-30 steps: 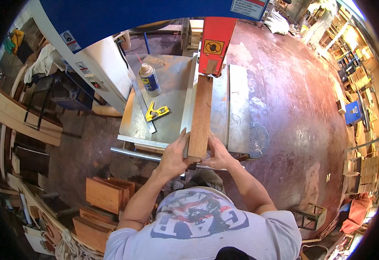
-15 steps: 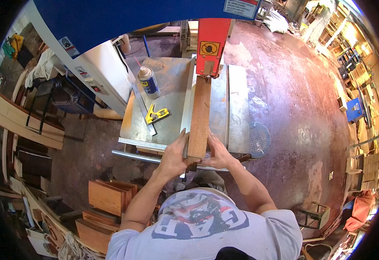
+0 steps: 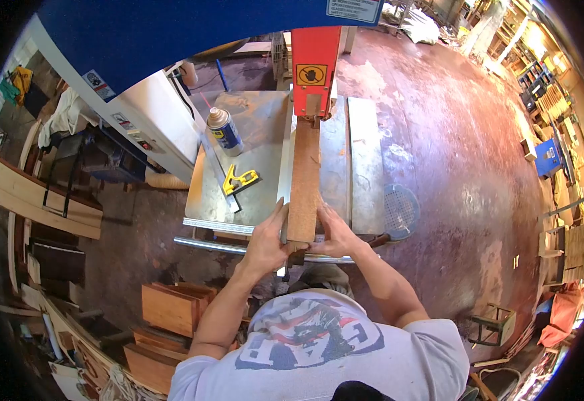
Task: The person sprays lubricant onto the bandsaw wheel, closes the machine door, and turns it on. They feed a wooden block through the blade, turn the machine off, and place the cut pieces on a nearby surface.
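Note:
A long brown wooden board (image 3: 304, 184) lies on the metal saw table (image 3: 258, 127), along a straight metal fence (image 3: 285, 157). Its far end reaches under the red blade guard (image 3: 315, 63) of a bandsaw. My left hand (image 3: 265, 239) grips the board's near end from the left, with the fingers along its side and the thumb at the end face. On the opposite side my right hand (image 3: 335, 234) holds the same end, fingers pointing forward. The blade itself is hidden behind the guard and board.
On the table's left stand a spray can (image 3: 224, 132) and a yellow-headed combination square (image 3: 240, 179). A metal rail (image 3: 208, 245) runs along the front edge. Stacked wooden boards (image 3: 168, 309) are at the lower left; a small stool (image 3: 494, 324) is at the right.
The view has shifted slightly. Both hands keep the same grip on the board's near end, and any forward movement of the board is too small to make out.

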A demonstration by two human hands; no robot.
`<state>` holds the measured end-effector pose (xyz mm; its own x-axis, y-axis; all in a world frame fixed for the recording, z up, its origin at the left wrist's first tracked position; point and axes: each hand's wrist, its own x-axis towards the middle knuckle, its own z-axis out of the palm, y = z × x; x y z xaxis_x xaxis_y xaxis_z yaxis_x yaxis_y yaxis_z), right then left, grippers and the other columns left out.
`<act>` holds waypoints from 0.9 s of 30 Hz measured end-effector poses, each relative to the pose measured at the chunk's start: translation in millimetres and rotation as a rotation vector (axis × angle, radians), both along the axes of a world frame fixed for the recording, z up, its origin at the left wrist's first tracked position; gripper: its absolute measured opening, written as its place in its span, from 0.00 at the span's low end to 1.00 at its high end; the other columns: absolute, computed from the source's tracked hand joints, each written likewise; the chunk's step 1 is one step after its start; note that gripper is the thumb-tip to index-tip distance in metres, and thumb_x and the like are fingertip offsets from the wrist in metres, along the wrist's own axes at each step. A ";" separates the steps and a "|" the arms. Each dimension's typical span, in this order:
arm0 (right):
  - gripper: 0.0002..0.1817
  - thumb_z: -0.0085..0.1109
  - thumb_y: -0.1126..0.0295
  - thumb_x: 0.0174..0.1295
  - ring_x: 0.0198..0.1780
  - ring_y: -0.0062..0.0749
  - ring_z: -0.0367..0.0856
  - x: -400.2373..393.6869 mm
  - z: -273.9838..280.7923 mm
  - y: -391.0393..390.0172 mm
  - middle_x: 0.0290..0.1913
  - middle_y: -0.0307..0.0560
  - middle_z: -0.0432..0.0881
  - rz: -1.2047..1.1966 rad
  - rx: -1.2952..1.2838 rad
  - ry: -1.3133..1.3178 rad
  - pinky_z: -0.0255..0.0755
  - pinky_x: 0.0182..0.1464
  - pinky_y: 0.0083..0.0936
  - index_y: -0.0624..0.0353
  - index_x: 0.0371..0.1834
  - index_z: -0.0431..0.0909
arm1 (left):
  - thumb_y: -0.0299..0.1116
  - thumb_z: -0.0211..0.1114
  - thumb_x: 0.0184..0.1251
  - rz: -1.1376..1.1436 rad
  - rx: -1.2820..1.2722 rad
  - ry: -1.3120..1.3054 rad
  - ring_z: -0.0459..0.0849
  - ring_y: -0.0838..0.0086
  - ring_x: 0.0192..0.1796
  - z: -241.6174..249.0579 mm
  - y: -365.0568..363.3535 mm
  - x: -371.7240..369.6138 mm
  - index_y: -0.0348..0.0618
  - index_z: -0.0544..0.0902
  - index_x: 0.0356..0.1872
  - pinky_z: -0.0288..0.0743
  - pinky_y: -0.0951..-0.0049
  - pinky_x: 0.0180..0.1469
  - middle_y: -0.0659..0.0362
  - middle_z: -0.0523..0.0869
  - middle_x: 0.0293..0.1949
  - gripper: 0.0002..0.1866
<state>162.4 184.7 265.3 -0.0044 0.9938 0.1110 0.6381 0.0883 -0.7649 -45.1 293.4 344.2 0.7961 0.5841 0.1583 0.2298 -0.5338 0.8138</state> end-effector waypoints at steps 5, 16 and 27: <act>0.71 0.77 0.58 0.45 0.86 0.58 0.43 2.3 3.1 1.4 0.86 0.68 0.41 -0.015 0.021 0.017 0.45 0.85 0.49 0.64 0.86 0.34 | 0.35 0.86 0.49 0.003 -0.037 0.016 0.80 0.55 0.71 3.8 0.5 3.3 0.36 0.71 0.74 0.75 0.60 0.69 0.43 0.79 0.69 0.49; 0.69 0.77 0.60 0.44 0.85 0.61 0.46 4.4 1.4 1.5 0.85 0.72 0.43 -0.037 0.042 0.013 0.44 0.85 0.46 0.69 0.85 0.37 | 0.36 0.86 0.49 0.003 -0.080 -0.022 0.72 0.40 0.74 8.2 1.3 9.6 0.35 0.72 0.72 0.71 0.53 0.72 0.32 0.77 0.68 0.47; 0.69 0.77 0.58 0.46 0.86 0.59 0.44 6.7 7.6 6.6 0.85 0.72 0.42 -0.025 0.048 0.040 0.43 0.85 0.48 0.68 0.85 0.37 | 0.40 0.87 0.51 -0.016 0.054 -0.005 0.79 0.61 0.71 4.7 6.7 10.3 0.35 0.66 0.78 0.73 0.61 0.71 0.44 0.81 0.69 0.54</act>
